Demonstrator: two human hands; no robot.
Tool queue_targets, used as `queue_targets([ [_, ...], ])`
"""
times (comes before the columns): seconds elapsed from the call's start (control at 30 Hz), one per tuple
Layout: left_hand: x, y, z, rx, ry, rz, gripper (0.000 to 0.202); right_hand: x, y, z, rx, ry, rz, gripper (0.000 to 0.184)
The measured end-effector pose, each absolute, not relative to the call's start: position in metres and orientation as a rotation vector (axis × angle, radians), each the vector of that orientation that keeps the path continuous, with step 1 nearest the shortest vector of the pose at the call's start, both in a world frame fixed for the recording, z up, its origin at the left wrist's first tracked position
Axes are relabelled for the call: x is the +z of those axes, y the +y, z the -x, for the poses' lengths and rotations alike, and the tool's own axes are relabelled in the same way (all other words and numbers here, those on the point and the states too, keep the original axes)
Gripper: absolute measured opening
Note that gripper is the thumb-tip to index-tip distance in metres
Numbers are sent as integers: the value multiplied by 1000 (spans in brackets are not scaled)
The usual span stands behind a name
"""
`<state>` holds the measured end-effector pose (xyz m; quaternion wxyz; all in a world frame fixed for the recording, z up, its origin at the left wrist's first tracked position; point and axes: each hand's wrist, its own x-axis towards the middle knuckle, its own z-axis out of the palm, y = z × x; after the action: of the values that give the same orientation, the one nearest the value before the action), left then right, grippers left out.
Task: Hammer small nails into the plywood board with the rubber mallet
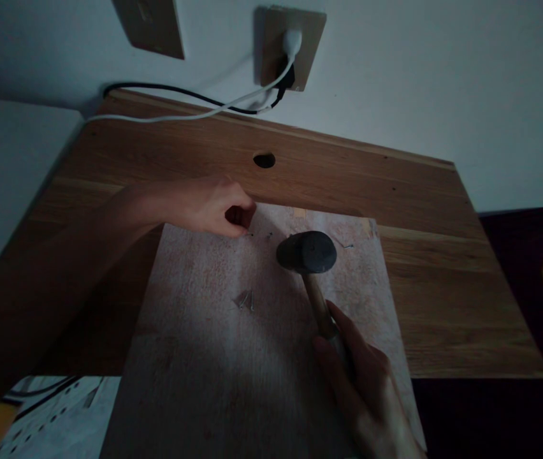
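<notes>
My right hand (362, 382) is wrapped round the wooden handle of a mallet (307, 252), whose dark head hovers over the upper part of a pale wooden board (195, 363). Near the board's far edge, my left hand (226, 207) pinches a small nail (250, 234) between thumb and fingers; most of that nail is hidden. Just right of the fingertips, another nail (269, 235) shows as a small head at the board. A few loose nails (247, 300) lie in the middle of the board. One bent-looking nail (347, 245) lies to the right of the mallet head.
Under the board is a brown wooden desk (457, 306) with a round cable hole (264, 160). Behind it, a wall outlet (295, 38) carries a white cord (166, 118) and a black cord (171, 88). A white perforated surface (61, 421) shows at lower left.
</notes>
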<state>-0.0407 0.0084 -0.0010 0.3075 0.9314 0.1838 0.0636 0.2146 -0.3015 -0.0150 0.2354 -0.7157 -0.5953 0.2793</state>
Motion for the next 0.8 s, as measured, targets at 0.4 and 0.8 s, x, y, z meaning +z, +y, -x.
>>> queue_targets([
  [0.4, 4, 7, 38, 90, 487, -2508, 16, -10, -297, -211, 754, -1648, 1958, 51],
  [0.8, 0, 4, 39, 203, 472, -2472, 18, -18, -308, -209, 670, -1569, 2045, 57],
])
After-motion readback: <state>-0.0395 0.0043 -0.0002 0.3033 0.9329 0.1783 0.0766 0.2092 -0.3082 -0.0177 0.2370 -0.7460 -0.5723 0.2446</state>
